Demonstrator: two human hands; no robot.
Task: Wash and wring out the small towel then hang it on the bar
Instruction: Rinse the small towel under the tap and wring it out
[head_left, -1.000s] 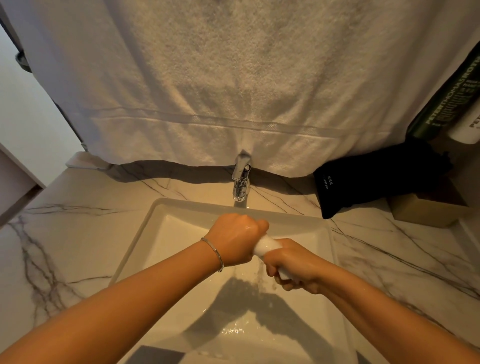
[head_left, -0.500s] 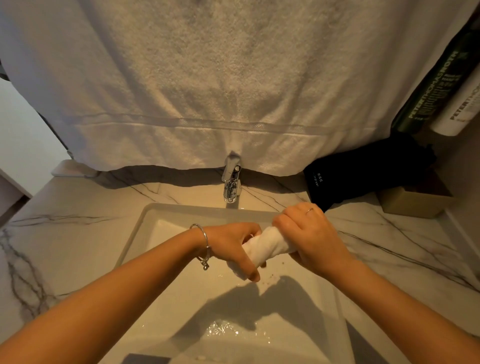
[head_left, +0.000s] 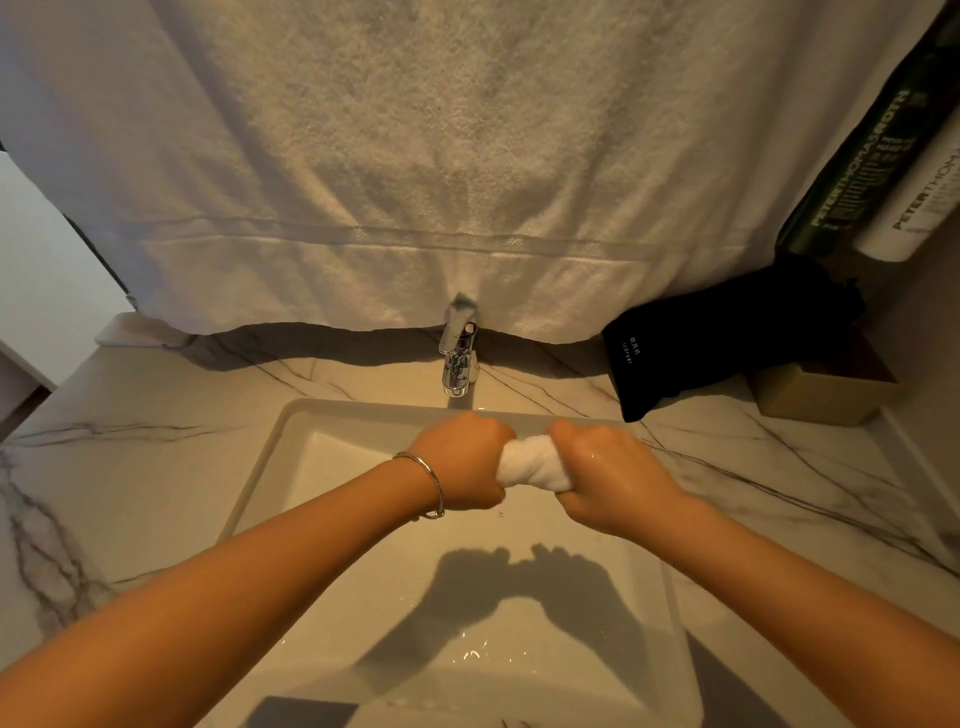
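Observation:
The small white towel is twisted into a tight roll, held level over the white rectangular sink. My left hand, with a thin bracelet at the wrist, is closed around its left end. My right hand grips the right end, knuckles up and wet. Only the short middle part of the towel shows between the two fists. The chrome faucet stands just behind the hands; no water stream is visible. No bar shows in view.
A large white towel hangs across the wall behind the faucet. On the marble counter at the right lie a black pouch and a tan box. Two bottles stand at the far right.
Both hands have rotated on the towel, twisting it tighter; it now lies level between two fists, with the left hand's knuckles turned up. The view has shifted slightly.

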